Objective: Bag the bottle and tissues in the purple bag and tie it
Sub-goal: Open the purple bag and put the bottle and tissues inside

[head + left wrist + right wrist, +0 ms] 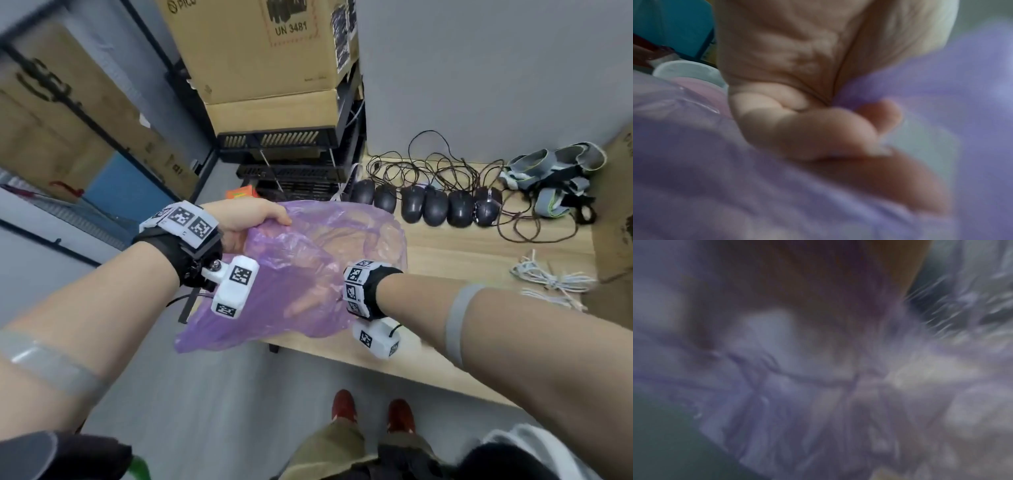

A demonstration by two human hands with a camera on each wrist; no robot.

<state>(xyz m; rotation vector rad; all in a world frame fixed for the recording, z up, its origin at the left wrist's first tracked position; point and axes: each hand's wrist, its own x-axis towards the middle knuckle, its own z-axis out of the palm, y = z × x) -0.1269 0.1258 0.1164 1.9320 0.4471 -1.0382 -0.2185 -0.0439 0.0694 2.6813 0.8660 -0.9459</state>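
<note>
A: Where's my left hand [245, 219]?

B: Fingers curled on the rim of the purple bag [284, 277], pinching the film and holding the mouth up. The left wrist view confirms it: film bunched in the curled fingers [818, 133].

A: And my right hand [308, 298]?

B: Inside the bag up to the wrist. I see it through the plastic with fingers fairly straight and spread, looks like it's opening the bag out. The right wrist view is motion blur and purple film, so I can't tell if it holds anything.

A: Bottle and tissues?

B: I can't find either in the head view. The left wrist view shows a pale round rim [688, 71] past the bag, too blurry to name. Judging from this, nothing is bagged yet.

A: Risks?

B: 3. The film looks thin, so spread fingers pushing hard could tear it. The bag hangs half off the edge of the wooden table [462, 253], so if my left pinch slips, it drops to the floor. And the row of 6 computer mice [431, 205] with loose cables [424, 164] sits just beyond the bag; a wide sweep could snag a cable.
</note>
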